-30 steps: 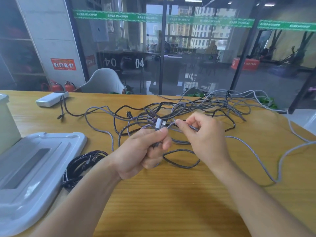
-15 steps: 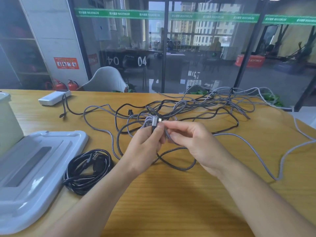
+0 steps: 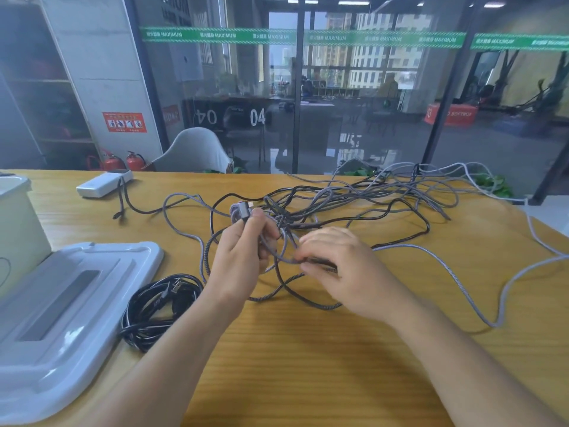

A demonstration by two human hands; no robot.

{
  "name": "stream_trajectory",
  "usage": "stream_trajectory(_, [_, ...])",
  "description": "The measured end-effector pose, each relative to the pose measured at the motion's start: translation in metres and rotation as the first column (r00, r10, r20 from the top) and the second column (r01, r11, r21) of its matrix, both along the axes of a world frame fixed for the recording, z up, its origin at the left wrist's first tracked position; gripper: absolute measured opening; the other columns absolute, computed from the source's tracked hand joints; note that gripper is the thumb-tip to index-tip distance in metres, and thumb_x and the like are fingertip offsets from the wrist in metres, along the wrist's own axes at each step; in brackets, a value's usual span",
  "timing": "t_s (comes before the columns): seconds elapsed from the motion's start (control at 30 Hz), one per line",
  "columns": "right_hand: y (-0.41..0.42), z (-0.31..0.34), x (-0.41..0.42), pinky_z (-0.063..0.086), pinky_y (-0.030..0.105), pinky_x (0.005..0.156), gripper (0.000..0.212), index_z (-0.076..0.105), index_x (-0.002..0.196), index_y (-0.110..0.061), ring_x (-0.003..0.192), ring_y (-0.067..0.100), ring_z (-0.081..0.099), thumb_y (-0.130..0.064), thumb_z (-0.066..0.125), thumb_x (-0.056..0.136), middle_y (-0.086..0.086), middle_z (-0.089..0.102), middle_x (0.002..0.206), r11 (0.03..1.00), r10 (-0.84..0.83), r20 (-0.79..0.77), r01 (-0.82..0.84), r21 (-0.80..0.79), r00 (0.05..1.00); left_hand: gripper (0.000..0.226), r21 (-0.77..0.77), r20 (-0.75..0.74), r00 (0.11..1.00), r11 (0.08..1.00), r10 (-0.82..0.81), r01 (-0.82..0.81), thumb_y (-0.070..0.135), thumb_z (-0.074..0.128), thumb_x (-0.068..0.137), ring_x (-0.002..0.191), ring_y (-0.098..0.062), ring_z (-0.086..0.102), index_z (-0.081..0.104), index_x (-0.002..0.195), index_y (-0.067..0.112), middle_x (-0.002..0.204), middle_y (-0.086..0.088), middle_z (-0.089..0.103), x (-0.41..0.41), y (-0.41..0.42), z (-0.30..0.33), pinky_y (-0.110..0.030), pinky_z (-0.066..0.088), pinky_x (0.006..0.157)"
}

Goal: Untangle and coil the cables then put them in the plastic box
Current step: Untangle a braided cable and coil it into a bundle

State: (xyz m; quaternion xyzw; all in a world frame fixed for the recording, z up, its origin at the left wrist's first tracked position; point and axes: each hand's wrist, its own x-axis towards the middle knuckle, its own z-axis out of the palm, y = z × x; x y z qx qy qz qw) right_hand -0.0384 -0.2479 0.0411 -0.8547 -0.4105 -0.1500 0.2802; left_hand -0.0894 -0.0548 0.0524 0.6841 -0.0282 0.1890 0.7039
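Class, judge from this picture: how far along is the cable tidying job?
Done: one black cable bundle lies coiled beside the grey lid, not yet boxed. In hand: the left hand grips a grey braided cable's plug end while the right hand pinches the strand. Left: the large tangle on the table.

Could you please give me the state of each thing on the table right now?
left hand: grips grey braided cable near its plug
right hand: pinches the same cable
cable tangle: still knotted
black cable: coiled, on the table
box lid: off, lying flat
plastic box: open
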Motion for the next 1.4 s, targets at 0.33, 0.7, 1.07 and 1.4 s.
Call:
stream_trajectory(0.33, [0.015, -0.011, -0.008, 0.051, 0.024, 0.101, 0.028, 0.079, 0.119, -0.023, 0.115, 0.004, 0.067, -0.008, 0.06, 0.105, -0.016, 0.076, 0.115, 0.964, 0.21, -0.356, -0.133, 0.23, 0.911, 0.048, -0.31, 0.016, 0.973, 0.924, -0.23, 0.223, 0.043, 0.035, 0.112, 0.049, -0.014, 0.021, 0.054, 0.073, 0.02, 0.061, 0.003, 0.022, 0.0, 0.008, 0.008, -0.026, 0.02, 0.049])
stream_trajectory(0.7, [0.033, 0.004, 0.064, 0.045, 0.043, 0.111, 0.053, 0.043, 0.155, -0.046, 0.14, 0.012, 0.048, -0.017, 0.046, 0.11, -0.015, 0.057, 0.149, 0.976, -0.192, -0.256, 0.157, -0.151, 0.948, 0.049, -0.167, -0.211, 0.967, 0.98, -0.145, 0.11, 0.043, 0.041, 0.111, 0.047, -0.013, 0.015, 0.05, 0.072, 0.016, 0.058, 0.003, 0.021, 0.007, 0.033, 0.012, -0.023, 0.016, 0.041])
stream_trajectory(1.07, [0.058, -0.027, 0.073, 0.054, 0.024, 0.094, 0.07, 0.04, 0.158, -0.035, 0.105, -0.001, 0.069, -0.009, 0.069, 0.099, -0.019, 0.062, 0.138, 0.987, -0.05, -0.468, 0.116, 0.114, 0.882, 0.026, 0.768, -0.258, 0.882, 0.637, 0.395, -0.061, 0.048, 0.081, 0.085, 0.052, -0.015, 0.056, 0.069, 0.081, 0.025, 0.063, 0.005, 0.06, 0.019, 0.042, -0.014, -0.026, 0.043, 0.052])
stream_trajectory(1.4, [0.058, -0.024, 0.065, 0.048, 0.034, 0.107, 0.08, 0.03, 0.161, -0.042, 0.123, 0.0, 0.059, -0.054, 0.071, 0.094, -0.022, 0.05, 0.153, 0.979, 0.037, -0.537, 0.078, 0.19, 0.843, 0.008, 0.857, -0.131, 0.903, 0.504, 0.41, -0.104, 0.031, 0.072, 0.088, 0.068, -0.02, 0.059, 0.067, 0.085, 0.025, 0.071, 0.008, 0.058, 0.023, 0.038, -0.023, -0.035, 0.054, 0.065])
